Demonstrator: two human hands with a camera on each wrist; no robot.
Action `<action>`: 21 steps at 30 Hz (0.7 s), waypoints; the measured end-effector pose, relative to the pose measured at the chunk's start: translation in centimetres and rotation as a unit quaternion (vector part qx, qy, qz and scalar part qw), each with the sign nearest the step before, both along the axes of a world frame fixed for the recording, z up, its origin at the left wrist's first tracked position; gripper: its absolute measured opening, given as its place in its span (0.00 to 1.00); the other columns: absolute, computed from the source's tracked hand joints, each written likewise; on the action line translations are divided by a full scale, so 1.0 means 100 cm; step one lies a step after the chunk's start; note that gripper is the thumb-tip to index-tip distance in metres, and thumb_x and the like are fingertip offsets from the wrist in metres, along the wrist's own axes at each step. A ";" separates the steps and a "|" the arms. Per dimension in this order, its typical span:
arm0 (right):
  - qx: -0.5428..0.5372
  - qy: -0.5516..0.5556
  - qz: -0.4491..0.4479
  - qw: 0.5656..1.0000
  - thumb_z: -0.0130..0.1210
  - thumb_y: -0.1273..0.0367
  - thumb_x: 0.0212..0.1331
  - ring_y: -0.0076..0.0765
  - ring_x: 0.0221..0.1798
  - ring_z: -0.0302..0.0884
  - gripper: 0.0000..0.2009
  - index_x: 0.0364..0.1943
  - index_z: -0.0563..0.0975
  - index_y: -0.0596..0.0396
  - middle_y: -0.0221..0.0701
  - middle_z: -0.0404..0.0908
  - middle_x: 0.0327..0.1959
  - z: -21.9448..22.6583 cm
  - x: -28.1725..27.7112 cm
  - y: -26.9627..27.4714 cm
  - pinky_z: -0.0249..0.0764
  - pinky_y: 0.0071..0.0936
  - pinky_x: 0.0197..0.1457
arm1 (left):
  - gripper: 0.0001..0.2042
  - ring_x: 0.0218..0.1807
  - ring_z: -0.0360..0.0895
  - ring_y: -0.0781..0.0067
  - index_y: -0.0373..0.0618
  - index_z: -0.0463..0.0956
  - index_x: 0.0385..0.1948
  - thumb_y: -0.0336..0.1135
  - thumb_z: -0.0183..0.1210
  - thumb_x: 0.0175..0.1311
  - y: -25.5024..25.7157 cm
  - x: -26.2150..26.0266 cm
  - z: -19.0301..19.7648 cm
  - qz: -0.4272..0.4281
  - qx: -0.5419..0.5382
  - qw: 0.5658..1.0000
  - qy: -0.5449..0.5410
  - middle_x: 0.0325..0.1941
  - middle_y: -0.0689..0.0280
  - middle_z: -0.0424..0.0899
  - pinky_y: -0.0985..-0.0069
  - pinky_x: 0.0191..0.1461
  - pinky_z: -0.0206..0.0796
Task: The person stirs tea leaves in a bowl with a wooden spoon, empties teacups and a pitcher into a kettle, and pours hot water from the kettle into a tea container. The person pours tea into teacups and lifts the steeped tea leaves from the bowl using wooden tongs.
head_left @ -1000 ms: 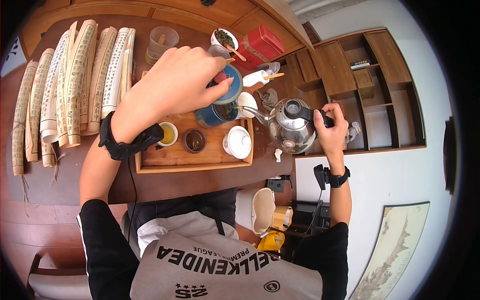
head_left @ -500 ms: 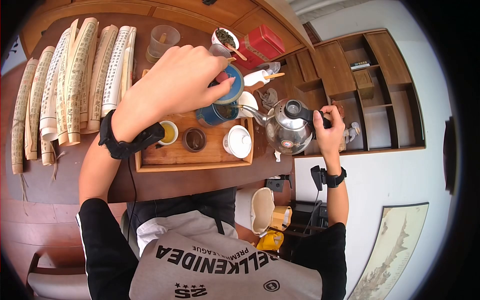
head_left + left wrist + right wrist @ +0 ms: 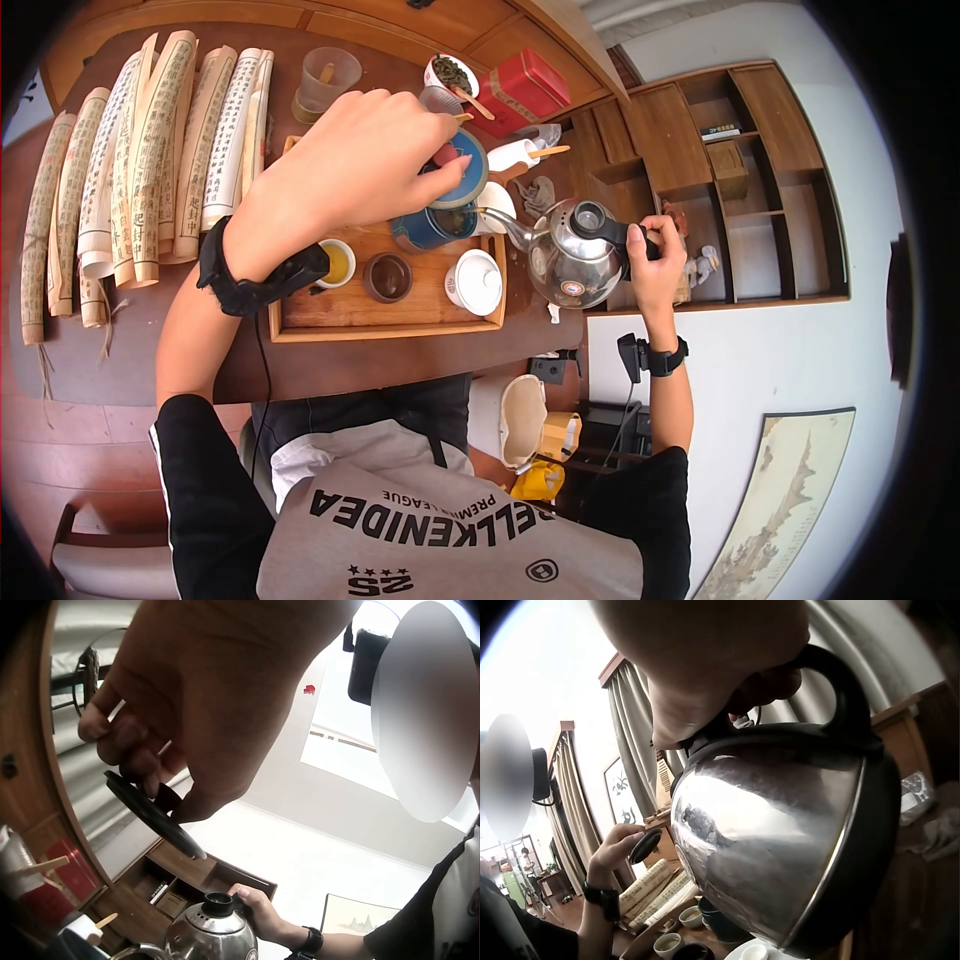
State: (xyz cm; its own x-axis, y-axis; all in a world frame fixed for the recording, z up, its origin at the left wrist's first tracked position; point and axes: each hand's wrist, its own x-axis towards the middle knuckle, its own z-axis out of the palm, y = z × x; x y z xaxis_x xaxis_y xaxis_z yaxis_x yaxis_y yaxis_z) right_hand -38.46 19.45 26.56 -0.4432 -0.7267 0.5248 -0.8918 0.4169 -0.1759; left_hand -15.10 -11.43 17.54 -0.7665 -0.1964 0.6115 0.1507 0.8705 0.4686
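My left hand pinches the small knob of a blue lid, raised and tilted above a blue teapot. From the left wrist view the lid shows edge-on under the fingertips. Dark contents show inside the open teapot, which stands on the wooden tray. Over on the right, my right hand grips the black handle of a shiny metal kettle. Its spout reaches the teapot's rim. Filling much of the right wrist view is the kettle's body, with the hand above it.
On the tray are a cup of yellow tea, a brown cup and a white lidded bowl. Paper scrolls lie at the left. Behind stand a glass, a bowl of leaves and a red tin.
The kettle and my right hand have shifted a little leftward, the spout staying at the teapot's rim. My left hand holds the lid in nearly the same place.
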 end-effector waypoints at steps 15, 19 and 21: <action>-0.091 -0.133 -0.010 0.987 0.59 0.65 0.66 0.12 0.26 0.62 0.11 0.34 0.73 0.58 0.19 0.71 0.20 -0.025 -0.009 0.021 0.58 0.15 0.31 | 0.14 0.28 0.80 0.48 0.37 0.80 0.25 0.40 0.60 0.63 0.000 -0.002 -0.003 0.002 -0.006 1.000 -0.013 0.24 0.54 0.83 0.59 0.34 0.71; -0.149 -0.159 -0.036 0.975 0.56 0.64 0.70 0.09 0.24 0.58 0.10 0.34 0.73 0.54 0.15 0.67 0.21 -0.044 -0.028 0.046 0.53 0.13 0.26 | 0.15 0.28 0.79 0.48 0.38 0.78 0.23 0.41 0.61 0.64 0.001 -0.004 -0.004 0.004 -0.007 1.000 -0.018 0.23 0.55 0.83 0.59 0.33 0.70; -0.164 -0.152 -0.052 0.973 0.54 0.63 0.72 0.08 0.23 0.57 0.10 0.34 0.73 0.52 0.14 0.65 0.23 -0.055 -0.037 0.061 0.51 0.12 0.23 | 0.15 0.27 0.79 0.48 0.38 0.77 0.23 0.41 0.62 0.63 0.001 -0.004 -0.003 0.001 -0.002 1.000 -0.020 0.23 0.55 0.82 0.60 0.33 0.69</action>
